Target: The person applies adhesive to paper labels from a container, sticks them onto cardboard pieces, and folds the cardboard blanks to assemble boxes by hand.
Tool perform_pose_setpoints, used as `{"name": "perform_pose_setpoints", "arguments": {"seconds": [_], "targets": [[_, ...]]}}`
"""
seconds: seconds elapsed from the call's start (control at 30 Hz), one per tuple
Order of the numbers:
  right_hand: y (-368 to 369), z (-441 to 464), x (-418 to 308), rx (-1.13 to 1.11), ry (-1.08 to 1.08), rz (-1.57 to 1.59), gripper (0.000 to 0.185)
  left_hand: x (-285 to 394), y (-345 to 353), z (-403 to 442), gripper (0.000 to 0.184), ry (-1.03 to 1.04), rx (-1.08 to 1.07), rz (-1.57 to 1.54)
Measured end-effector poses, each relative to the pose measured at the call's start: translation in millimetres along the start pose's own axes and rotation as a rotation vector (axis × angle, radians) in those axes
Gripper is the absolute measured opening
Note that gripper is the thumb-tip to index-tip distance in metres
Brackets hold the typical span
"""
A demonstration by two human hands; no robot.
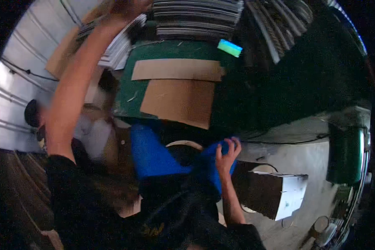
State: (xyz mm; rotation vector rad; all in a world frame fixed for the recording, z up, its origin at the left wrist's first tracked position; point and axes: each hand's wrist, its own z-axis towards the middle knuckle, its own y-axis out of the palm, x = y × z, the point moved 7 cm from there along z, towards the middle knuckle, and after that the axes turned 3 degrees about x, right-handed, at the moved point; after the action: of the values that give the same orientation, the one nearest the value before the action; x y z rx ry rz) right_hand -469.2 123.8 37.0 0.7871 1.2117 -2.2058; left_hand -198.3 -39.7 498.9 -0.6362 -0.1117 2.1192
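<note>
My left arm stretches up and forward, and my left hand (128,6) is at the top edge of the view beside tall stacks. It is blurred and partly cut off, so its fingers cannot be made out. My right hand (229,153) rests on my right knee, in blue trousers (152,152), with its fingers apart and nothing in it. In front of me on the green table (127,93) lie a flat cardboard sheet (181,102) and a long cardboard strip (177,70) along its far edge.
A big stack of flat sheets (198,18) stands at the back, with a smaller stack (117,52) to its left. A bright green-blue box-shaped thing (230,48) lies to the right. An open carton (289,196) is at my right. Another person (87,129) is at my left.
</note>
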Motion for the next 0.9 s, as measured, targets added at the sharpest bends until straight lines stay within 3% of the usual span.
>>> {"name": "perform_pose_setpoints", "arguments": {"seconds": [0.07,0.17,0.23,0.27,0.33,0.43,0.5,0.57,0.63,0.73,0.9], "targets": [[31.9,26.3,-41.6,-0.059,-0.028,0.165,0.038,-11.9,-30.2,-64.1,0.017,-0.299,-0.076,0.099],[100.0,76.1,-99.9,-0.187,-0.246,0.148,0.043,-48.5,-67.0,-213.8,0.014,-0.493,-0.103,0.214],[152.2,106.7,-127.6,-0.244,-0.357,0.099,0.046,-64.2,-80.3,-281.6,0.017,-0.832,-0.076,0.269],[179.8,118.7,-135.8,-0.264,-0.394,0.067,0.047,-62.7,-82.0,-305.7,0.017,-0.835,-0.078,0.27],[237.9,140.2,-136.4,-0.291,-0.478,0.0,0.048,-74.3,-80.3,-376.6,0.019,-1.245,-0.072,0.137],[295.1,148.3,-138.6,-0.295,-0.59,-0.17,0.051,-81.7,-71.6,-475.5,0.022,-1.442,-0.027,0.013],[312.1,151.7,-139.9,-0.28,-0.615,-0.273,0.052,-72.5,-65.7,-499.0,0.022,-1.524,-0.07,0.048],[328.7,143.4,-128.8,-0.502,-0.536,-0.366,0.057,-65.5,-55.4,-525.1,0.023,-1.61,-0.126,0.083],[325.8,140.4,-125.6,-0.519,-0.519,-0.325,0.056,-60.2,-44.6,-561.4,0.024,-1.774,0.007,-0.059],[323.0,137.1,-131.8,-0.508,-0.492,-0.291,0.055,-58.1,-33.0,-588.2,0.024,-1.818,0.054,-0.126],[320.2,137.0,-132.5,-0.452,-0.498,-0.283,0.055,-52.5,-15.5,-626.4,0.024,-1.937,0.023,-0.164]]}}
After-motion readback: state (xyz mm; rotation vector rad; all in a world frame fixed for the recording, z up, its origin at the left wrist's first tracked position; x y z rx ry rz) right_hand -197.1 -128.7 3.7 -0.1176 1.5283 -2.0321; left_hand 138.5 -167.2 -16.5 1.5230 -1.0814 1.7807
